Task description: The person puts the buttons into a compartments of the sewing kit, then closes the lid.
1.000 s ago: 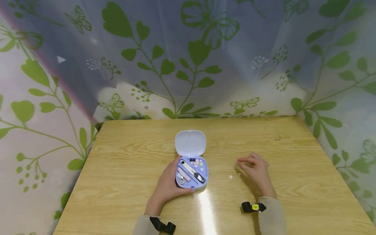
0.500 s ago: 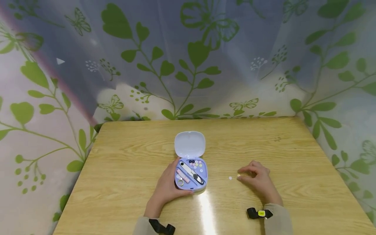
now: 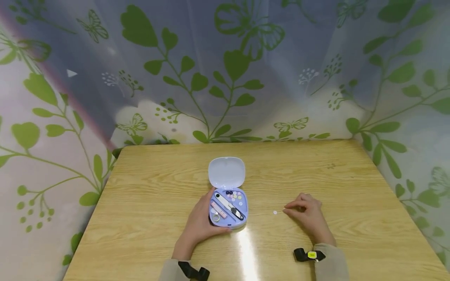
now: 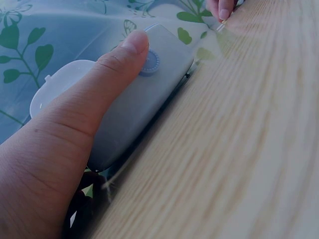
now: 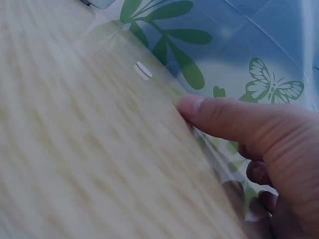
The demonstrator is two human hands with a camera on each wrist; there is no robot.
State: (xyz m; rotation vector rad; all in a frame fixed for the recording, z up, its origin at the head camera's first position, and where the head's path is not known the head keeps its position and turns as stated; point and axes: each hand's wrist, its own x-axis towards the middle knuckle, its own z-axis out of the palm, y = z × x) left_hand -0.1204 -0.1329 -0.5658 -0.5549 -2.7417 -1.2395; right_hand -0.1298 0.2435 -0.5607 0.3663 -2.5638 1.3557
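Observation:
In the head view my left hand point(image 3: 199, 223) grips the near left side of a lidded blue sewing box point(image 3: 242, 223), its thumb along the front. The box's white lid point(image 3: 227, 172) stands raised. Inside lie small thread scissors point(image 3: 225, 203), a pink-and-white strip point(image 3: 218, 210), a ring-like metal piece point(image 3: 216, 216) and several coloured buttons point(image 3: 234, 196). My right hand point(image 3: 309, 215), thumb and forefinger together at the tabletop, pinches a small yellowish button, mostly hidden by the fingertips. Just left of them lies a white button point(image 3: 275, 212), also in the right wrist view.
All this is on a wood-grain table point(image 3: 158, 171). A leaf-patterned curtain point(image 3: 228, 97) hangs along its back and sides. A black wrist camera point(image 3: 194, 271) sits on the left sleeve, another black camera point(image 3: 309, 255) on the right.
My right hand has come down to the tabletop, and its spread thumb and forefinger have come together on the yellowish button. The left hand and the box have hardly moved.

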